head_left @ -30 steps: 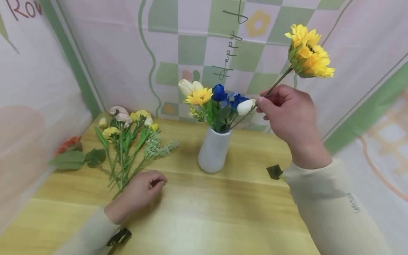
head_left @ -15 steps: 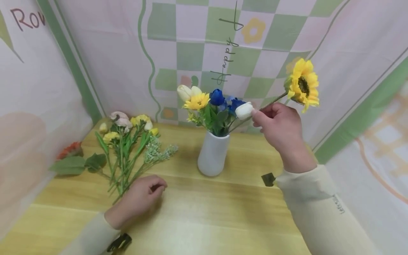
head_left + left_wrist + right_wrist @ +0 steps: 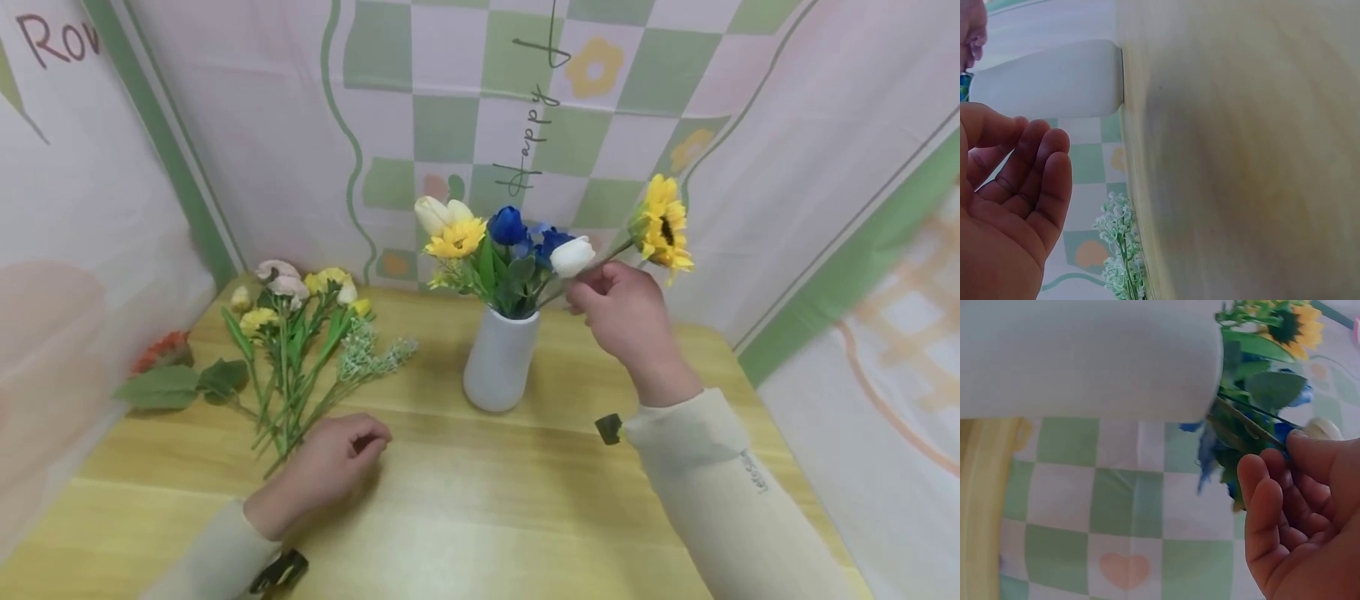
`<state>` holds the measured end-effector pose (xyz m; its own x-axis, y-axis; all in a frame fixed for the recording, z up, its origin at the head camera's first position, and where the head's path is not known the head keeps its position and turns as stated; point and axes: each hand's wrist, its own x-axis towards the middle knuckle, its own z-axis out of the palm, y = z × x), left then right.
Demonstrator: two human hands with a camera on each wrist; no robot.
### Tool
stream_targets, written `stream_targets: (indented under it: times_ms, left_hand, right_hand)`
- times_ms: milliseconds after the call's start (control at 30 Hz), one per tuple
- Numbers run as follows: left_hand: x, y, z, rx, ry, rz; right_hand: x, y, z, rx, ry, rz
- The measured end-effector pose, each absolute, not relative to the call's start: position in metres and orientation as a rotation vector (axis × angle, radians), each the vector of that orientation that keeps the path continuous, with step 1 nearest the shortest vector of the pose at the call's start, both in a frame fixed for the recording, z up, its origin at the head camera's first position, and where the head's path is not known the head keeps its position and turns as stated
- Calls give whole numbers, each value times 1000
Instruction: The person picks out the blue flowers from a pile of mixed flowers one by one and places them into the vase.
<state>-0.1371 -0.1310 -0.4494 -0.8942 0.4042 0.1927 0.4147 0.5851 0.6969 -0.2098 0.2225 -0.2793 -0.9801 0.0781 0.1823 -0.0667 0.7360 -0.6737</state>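
Now pinching big sunflower in right hand, with end hidden inside mid-frame vase, and left hand loosely curled.

The white vase is hiding the lower ends of its stems — the right hand is covering part of a sunflower stem, and the sleeve lettering is showing too blurred to read.

soft light; glare on table (near side); right wrist view dim
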Motion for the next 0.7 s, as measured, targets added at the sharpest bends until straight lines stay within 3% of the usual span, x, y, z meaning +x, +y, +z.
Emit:
stream_targets:
  times_ms: [233, 700]
  left_hand:
    - [-138, -132, -450, -711, -2788, -1254]
    - [-138, -133, -454, -721, -2788, -1224]
  right_hand:
    - [-221, 212, -294, 129, -2797, 967]
    - [-227, 210, -315, 128, -2846, 1132]
